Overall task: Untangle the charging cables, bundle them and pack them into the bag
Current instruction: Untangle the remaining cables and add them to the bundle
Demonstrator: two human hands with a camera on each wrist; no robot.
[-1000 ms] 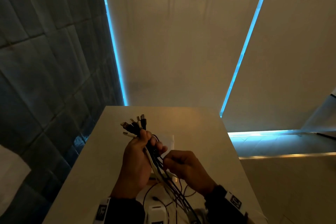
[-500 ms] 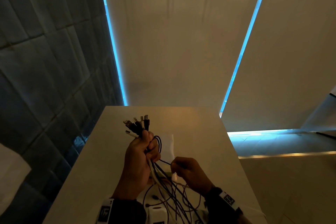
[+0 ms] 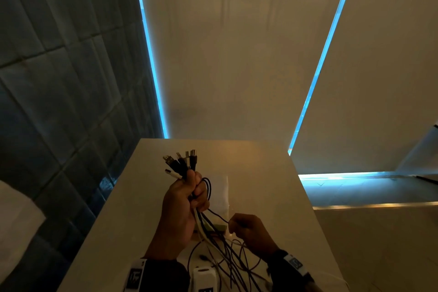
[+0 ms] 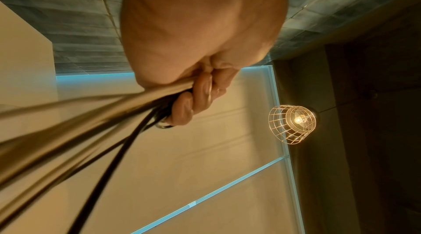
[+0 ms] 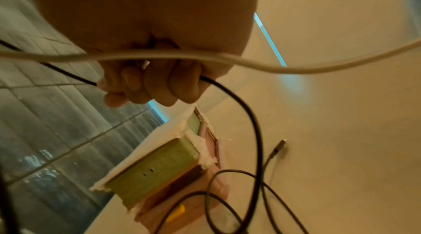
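One black cable [image 3: 216, 214] has been drawn sideways from the cables [image 3: 182, 163] fisted in the left hand [image 3: 180, 206], pinched in the right hand [image 3: 248, 230], so untangling continues.

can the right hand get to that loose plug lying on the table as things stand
Probably not yet: the right hand is gripping a black cable. The loose plug lies uncovered on the table, so once freed, likely yes.

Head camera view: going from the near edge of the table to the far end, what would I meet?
Loose cable tails → right hand pinching one black cable → left hand gripping the bundle → plug ends → bare far edge of the table.
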